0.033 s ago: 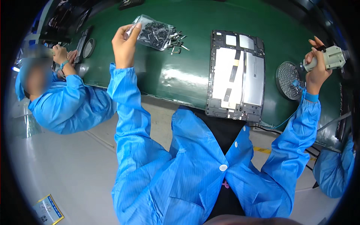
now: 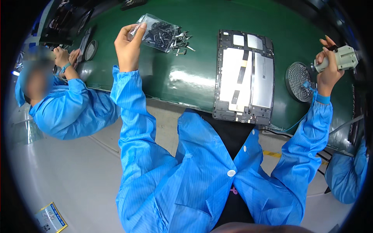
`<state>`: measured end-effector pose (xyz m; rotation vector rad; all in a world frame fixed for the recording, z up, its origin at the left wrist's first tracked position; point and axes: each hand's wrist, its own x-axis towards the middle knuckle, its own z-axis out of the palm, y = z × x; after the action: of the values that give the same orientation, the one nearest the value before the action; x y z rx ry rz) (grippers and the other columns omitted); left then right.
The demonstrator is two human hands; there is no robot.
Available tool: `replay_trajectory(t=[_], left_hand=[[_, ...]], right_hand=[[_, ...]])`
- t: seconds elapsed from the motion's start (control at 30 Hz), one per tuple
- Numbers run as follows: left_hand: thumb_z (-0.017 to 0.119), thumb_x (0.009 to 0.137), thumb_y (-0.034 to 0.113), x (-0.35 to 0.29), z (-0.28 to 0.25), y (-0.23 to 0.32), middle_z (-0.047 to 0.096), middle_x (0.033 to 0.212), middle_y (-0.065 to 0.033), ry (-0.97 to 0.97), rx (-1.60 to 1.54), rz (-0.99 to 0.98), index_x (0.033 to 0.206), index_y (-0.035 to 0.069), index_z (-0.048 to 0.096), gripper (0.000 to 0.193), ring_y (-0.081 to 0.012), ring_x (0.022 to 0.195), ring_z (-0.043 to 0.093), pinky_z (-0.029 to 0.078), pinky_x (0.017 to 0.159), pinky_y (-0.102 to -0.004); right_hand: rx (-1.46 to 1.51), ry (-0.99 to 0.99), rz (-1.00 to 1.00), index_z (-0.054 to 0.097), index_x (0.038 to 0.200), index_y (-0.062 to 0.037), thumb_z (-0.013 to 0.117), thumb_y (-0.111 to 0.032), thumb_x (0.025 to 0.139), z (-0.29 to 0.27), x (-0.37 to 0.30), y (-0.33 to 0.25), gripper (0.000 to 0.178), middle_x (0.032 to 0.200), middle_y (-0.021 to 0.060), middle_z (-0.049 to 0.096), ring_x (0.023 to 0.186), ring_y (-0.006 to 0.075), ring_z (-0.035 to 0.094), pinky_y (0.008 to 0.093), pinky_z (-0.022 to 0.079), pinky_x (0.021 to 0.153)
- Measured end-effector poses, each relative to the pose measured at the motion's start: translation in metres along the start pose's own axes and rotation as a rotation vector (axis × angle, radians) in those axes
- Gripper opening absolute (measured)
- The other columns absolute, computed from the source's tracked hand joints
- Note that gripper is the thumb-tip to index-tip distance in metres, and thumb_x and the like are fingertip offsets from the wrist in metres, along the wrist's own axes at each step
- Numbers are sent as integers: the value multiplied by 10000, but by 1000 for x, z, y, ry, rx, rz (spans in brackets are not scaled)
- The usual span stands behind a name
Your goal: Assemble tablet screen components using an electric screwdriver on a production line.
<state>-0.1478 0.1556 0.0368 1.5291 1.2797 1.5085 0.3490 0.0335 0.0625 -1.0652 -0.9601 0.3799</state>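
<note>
My left hand (image 2: 129, 44) pinches the corner of a clear plastic bag (image 2: 144, 22) between thumb and fingers. Small black parts (image 2: 161, 34) fill the bag, and several spill from its open right end onto the table. On the far right, my right hand (image 2: 328, 70) grips a pale grey blocky tool, seemingly an electric screwdriver (image 2: 345, 59), with some fingers raised. Below and left of that hand sits a round dish (image 2: 298, 82) dotted with tiny pieces. Between my hands lies an opened tablet-like device (image 2: 244, 77), its silver and white inner panels showing.
The green table (image 2: 190, 23) curves around in front of me. At left sits a co-worker in a blue smock (image 2: 74, 108), near another round dish (image 2: 91, 50). A blue sleeve (image 2: 345, 176) shows at lower right. A thin blue cord (image 2: 297, 122) runs from my right wristband.
</note>
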Motion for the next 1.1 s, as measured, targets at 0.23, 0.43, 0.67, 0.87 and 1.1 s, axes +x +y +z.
replay_trajectory(t=[0.23,0.43,0.67,0.87,1.1], left_hand=[[812,893,165,-8,9,16,712,943,-76,145,122,72,1065,-39,663,306,-86,799,634,501,688,-218],[737,942,83,-10,-5,2,717,1065,-133,152,-51,2,1252,-29,534,387,-133,859,687,544,669,-241],[653,945,3,-9,-12,-28,706,1107,-196,189,233,-18,1312,-25,523,390,-182,923,687,551,769,-284],[780,863,291,-40,-4,-42,583,1281,-157,225,931,253,1286,90,602,501,-309,1200,544,378,1030,-459],[838,802,392,-94,55,3,607,1102,-41,-188,936,485,933,127,764,305,-281,1111,528,306,991,-475]], right_hand=[[-27,-2,6,612,1241,142,573,21,864,2,-3,2,398,1078,203,707,572,109,541,264,441,540],[14,-21,-4,650,1183,132,589,17,851,3,-4,2,357,1027,193,721,564,108,556,272,453,526],[18,-6,8,653,1177,130,588,22,849,4,-4,0,351,1026,197,721,560,113,556,272,451,520],[-1,-11,-6,653,1177,132,587,26,851,2,-5,1,350,1009,196,722,561,114,558,272,450,513],[14,-25,-1,634,1204,141,575,26,865,5,-7,-2,363,1028,194,711,568,117,552,274,444,525]])
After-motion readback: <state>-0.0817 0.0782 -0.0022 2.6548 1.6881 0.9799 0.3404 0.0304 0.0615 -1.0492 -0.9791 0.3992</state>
